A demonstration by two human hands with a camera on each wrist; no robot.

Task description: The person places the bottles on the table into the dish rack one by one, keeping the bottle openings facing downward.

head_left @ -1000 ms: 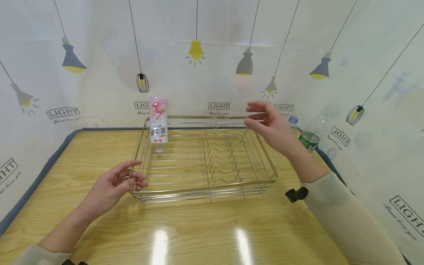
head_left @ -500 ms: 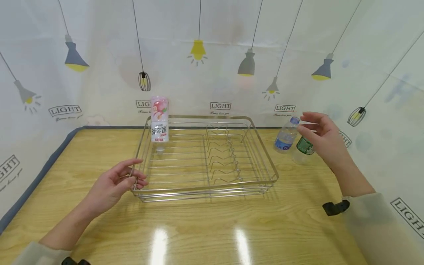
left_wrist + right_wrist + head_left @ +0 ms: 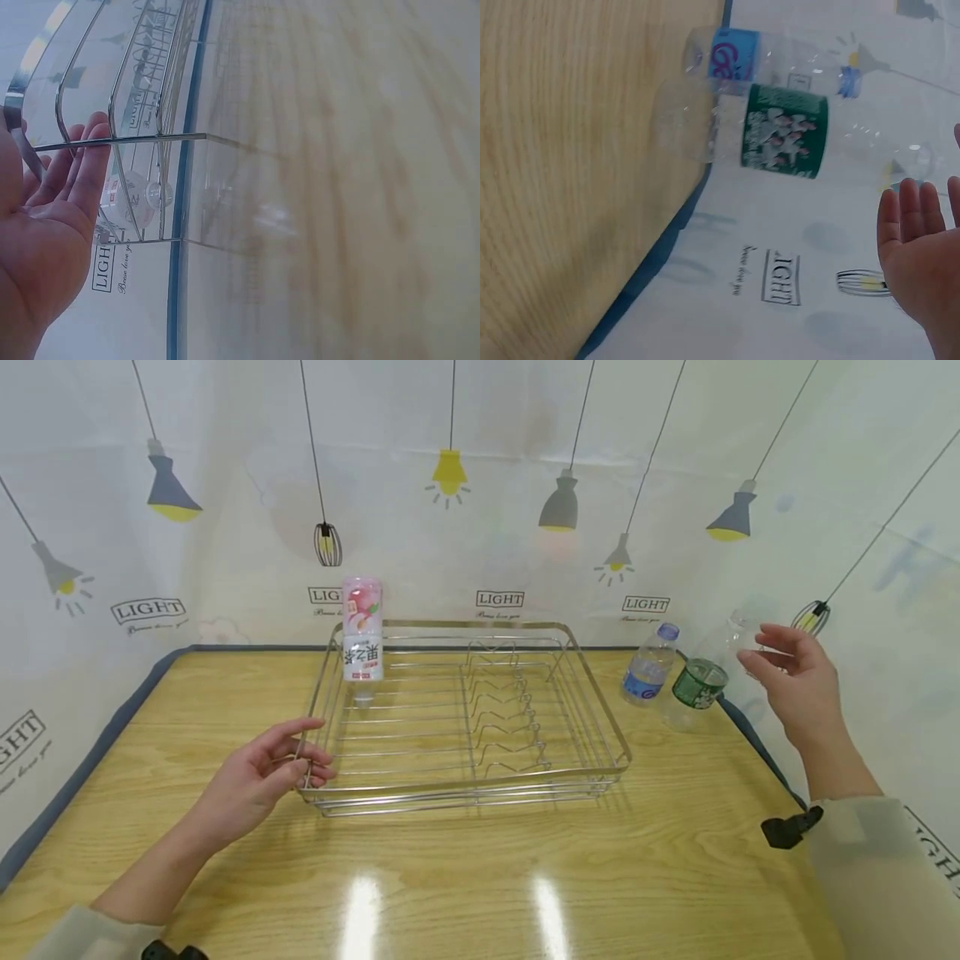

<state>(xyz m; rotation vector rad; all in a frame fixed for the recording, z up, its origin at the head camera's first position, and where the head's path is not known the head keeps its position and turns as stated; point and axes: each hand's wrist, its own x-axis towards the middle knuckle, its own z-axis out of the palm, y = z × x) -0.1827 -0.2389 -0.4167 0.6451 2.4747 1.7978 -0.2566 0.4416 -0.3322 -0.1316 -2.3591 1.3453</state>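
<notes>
My left hand (image 3: pixel 258 781) holds the left front corner of a wire dish rack (image 3: pixel 480 787), thumb at the rim and fingers inside. In the left wrist view its fingers (image 3: pixel 86 172) reach behind the wires. Upside down in the rack's far left corner stands a plastic bottle (image 3: pixel 363 631) with a pink and white label, neck downward. My right hand (image 3: pixel 798 681) is raised at the upper part of a clear bottle (image 3: pixel 699 683) with a green label. The right wrist view shows its fingers (image 3: pixel 910 214) beside that bottle's top, with nothing pinched.
Beside the green-labelled bottle stands a smaller bottle (image 3: pixel 647 672) with a blue label and bluish cap. Both are on the wooden table (image 3: pixel 450 877) to the right of the rack. A lamp-patterned cloth (image 3: pixel 510 552) encloses the table's back and sides.
My right hand has moved right, from above the rack's far right corner past the blue-labelled bottle to the green-labelled one. The left hand stays on the rack.
</notes>
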